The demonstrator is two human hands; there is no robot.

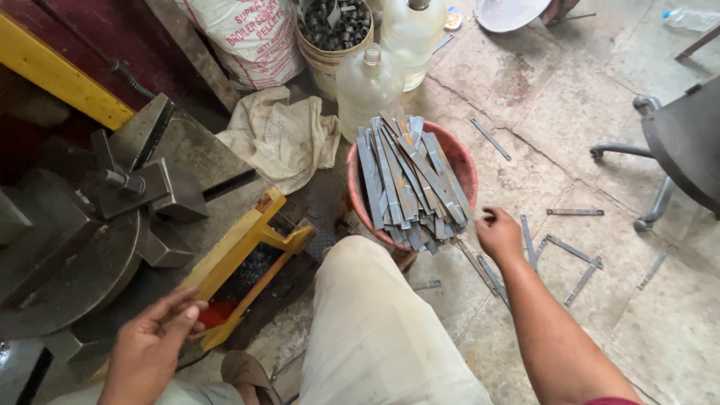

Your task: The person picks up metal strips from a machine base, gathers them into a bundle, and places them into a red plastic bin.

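Metal strips (411,180) lay heaped across the red tub (465,161) at twelve o'clock from the knee, the right hand (498,234) reaching empty and half-curled at their three o'clock edge, the left hand (154,337) open and empty by the yellow bracket (240,247); picking one strip seemed next.

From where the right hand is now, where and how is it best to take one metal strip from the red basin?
Probably grip the near end of a metal strip, where the ends overhang the red basin rim, beside the right hand. Come from the front right: the strips lie flat, fanned lengthwise, so one could slide out along its length.
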